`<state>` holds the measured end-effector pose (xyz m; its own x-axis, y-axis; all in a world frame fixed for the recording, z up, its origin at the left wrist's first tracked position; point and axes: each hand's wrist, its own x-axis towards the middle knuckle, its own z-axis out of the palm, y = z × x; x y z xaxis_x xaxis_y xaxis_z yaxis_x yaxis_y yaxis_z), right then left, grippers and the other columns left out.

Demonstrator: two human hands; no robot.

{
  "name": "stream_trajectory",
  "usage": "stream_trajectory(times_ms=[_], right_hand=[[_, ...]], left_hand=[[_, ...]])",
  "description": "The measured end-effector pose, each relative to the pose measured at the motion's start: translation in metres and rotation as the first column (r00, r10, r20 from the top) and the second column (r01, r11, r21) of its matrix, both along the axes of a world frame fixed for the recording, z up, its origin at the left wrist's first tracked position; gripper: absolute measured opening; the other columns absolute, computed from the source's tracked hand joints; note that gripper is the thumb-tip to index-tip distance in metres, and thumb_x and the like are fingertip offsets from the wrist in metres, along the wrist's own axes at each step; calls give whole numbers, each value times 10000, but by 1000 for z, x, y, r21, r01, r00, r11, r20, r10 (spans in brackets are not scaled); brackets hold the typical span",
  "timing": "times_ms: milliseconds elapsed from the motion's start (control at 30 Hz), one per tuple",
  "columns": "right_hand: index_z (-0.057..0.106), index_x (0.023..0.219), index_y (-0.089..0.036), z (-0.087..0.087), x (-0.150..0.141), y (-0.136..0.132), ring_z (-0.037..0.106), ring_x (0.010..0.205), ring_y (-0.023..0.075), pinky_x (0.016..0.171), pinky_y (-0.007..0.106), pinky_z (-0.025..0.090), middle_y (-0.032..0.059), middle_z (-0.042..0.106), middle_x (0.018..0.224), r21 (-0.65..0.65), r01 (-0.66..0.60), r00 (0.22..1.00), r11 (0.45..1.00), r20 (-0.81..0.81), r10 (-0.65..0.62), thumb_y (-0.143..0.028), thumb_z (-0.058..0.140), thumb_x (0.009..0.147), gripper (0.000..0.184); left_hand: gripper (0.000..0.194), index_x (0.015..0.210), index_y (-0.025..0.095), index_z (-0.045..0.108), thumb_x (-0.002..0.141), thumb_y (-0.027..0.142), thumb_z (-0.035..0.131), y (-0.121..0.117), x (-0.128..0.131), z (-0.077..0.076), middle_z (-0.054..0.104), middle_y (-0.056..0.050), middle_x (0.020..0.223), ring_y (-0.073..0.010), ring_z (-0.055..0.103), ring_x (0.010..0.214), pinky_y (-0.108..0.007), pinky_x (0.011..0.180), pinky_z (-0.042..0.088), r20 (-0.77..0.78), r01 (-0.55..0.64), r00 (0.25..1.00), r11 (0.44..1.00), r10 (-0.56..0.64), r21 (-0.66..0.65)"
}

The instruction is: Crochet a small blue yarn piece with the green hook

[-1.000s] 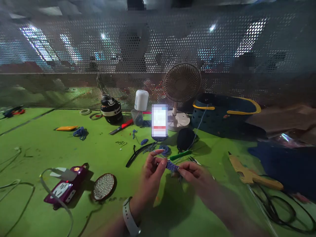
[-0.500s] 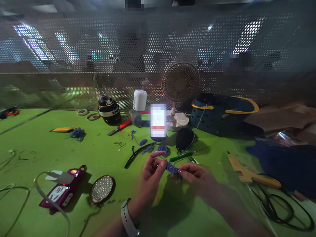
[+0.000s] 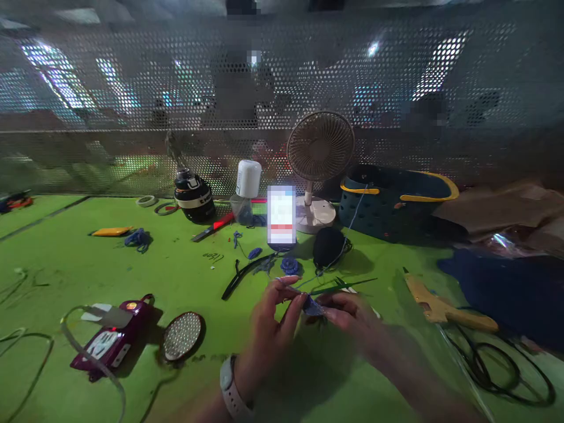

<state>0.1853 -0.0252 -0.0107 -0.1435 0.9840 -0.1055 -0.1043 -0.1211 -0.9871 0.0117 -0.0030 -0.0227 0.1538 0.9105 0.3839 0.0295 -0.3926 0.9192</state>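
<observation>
A small blue-purple crocheted piece (image 3: pixel 313 306) is stretched between my two hands. My left hand (image 3: pixel 274 320) pinches its left end between thumb and fingers, with the index finger raised and yarn near it. The right end is pinched in the fingertips of my right hand (image 3: pixel 352 320). A green-handled crochet hook (image 3: pixel 332 288) slants just beyond the right fingers; whether they grip it I cannot tell. From the dark yarn ball (image 3: pixel 328 249), a light blue strand runs toward my hands. A crocheted blue rosette (image 3: pixel 290 266) lies beyond my left fingers.
Behind my hands stand a lit phone (image 3: pixel 282 214), a fan (image 3: pixel 321 147) and a blue basket (image 3: pixel 388 208). A glue gun (image 3: pixel 447 305) with a coiled cable lies right. A purple device (image 3: pixel 117 338), a studded round object (image 3: pixel 183 336) and a utility knife (image 3: pixel 214 227) are left.
The crocheted piece has shifted slightly right and down and tilted between my fingers. The green hook has moved a little down and lies flatter. Both hands keep their pinch.
</observation>
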Motion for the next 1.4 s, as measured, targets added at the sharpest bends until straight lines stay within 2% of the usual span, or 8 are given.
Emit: stream_trajectory(times_ms=[233,500,633,900,1067,1200,1300,1400], right_hand=[[745,862,-187,-27,4,-4,705,743,250,800,413,536,56,759,730,-55,139,984,989,-106,-144,-366,705,737,222],[723,701,-202,0,1,-1,611,634,165,635,278,483,6,694,649,151,106,992,983,46,-114,-279,639,803,152],[748,735,-208,-2,0,-2,633,682,173,666,277,488,15,718,689,187,83,996,979,17,-88,-238,598,832,182],[724,654,-215,-5,1,7,637,650,179,620,279,500,26,698,647,62,346,915,936,-241,-323,-254,590,725,156],[683,631,-198,-7,3,4,619,700,181,681,288,500,38,669,694,134,269,962,954,6,-272,-439,575,864,352],[710,758,-192,-5,-6,-1,628,705,178,665,279,503,21,690,707,-3,242,965,970,100,-241,-558,770,700,375],[724,716,-189,-1,-11,1,635,664,157,638,263,504,17,717,691,-131,232,972,964,72,-224,-518,856,587,378],[747,686,-195,3,-12,5,618,626,128,611,243,496,3,716,667,-113,185,983,976,18,-184,-472,873,570,326]], left_hand=[[213,1105,216,604,895,184,613,-2,0,-2,694,-34,904,-159,684,820,-281,773,530,-81,-34,996,991,45,129],[214,1071,193,619,867,244,660,1,1,7,686,-26,812,-167,661,790,-275,741,520,102,-38,993,989,53,-145],[239,1071,197,612,856,276,682,1,2,9,684,-10,778,-156,652,783,-271,757,514,216,3,975,977,44,-215],[244,1056,191,597,850,296,676,6,1,11,666,-10,777,-162,640,764,-290,732,523,245,-28,964,960,100,-279],[199,1062,195,611,878,267,640,4,2,8,683,-27,817,-164,660,772,-294,734,521,111,-54,991,987,71,-151],[164,1035,199,636,876,236,644,0,3,5,696,-45,910,-162,668,800,-301,776,508,8,-68,998,996,68,-59],[182,1048,207,633,870,237,656,1,3,5,682,-21,850,-153,644,781,-280,745,493,37,-36,998,991,41,-128],[220,1050,205,627,855,291,682,4,4,7,653,12,748,-136,601,721,-252,693,466,181,49,984,957,4,-286]])
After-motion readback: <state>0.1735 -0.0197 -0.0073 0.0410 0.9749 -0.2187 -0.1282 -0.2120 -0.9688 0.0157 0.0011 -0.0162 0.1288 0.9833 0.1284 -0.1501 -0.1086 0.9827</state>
